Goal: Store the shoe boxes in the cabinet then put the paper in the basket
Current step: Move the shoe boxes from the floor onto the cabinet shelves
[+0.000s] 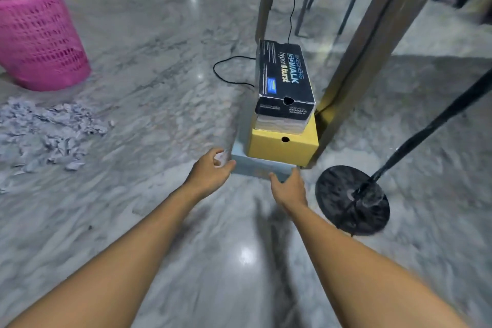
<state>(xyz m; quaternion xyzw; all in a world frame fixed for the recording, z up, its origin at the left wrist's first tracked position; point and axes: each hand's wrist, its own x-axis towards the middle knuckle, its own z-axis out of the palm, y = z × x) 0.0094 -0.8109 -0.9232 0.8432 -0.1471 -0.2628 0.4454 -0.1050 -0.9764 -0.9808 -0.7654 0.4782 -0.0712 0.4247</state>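
On a grey marble floor (159,74), the left hand (210,170) and right hand (288,188), fingers loosely apart, touch the near corners of a pale blue box (255,168). Stacked on it are a yellow box (282,145), then a black box (283,74). Farther left lie paper scraps (50,128) and a pink basket (37,34).

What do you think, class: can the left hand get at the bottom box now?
Probably yes: the left hand is at the near corner of the pale bottom box, nothing between them; the yellow box sits on top, not in front.
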